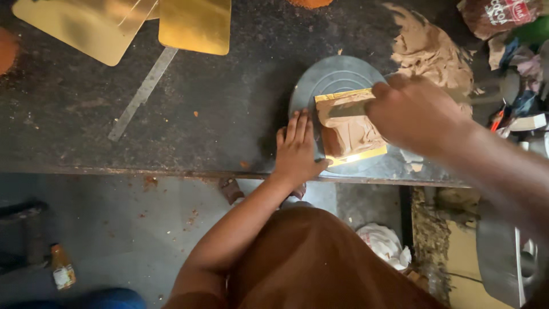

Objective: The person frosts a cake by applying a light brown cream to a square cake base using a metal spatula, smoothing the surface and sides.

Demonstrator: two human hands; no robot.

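my left hand (pixel 297 150) lay flat on the edge of the round grey turntable (pixel 334 77), fingers stretched out and close together, the thumb pressed against the near corner of the gold cake board (pixel 360 155). it held nothing, it only rested there. the board sat on the turntable, a square of gold showing at its far and near edges, and a small square cake coated in brown cream (pixel 349 134) stood on it, just beside my fingertips.

my right hand (pixel 417 114) was curled tight around the handle of a flat spatula (pixel 346 110), whose blade lay across the top of the cake toward its far side, smeared with the same brown cream. a heap of brown cream (pixel 429 51) sat on the dark worktop (pixel 200 114) just beyond the turntable, near my right hand.

well apart to the left lay a metal ruler (pixel 143 94) and two spare gold boards (pixel 194 26) at the far edge of the worktop.
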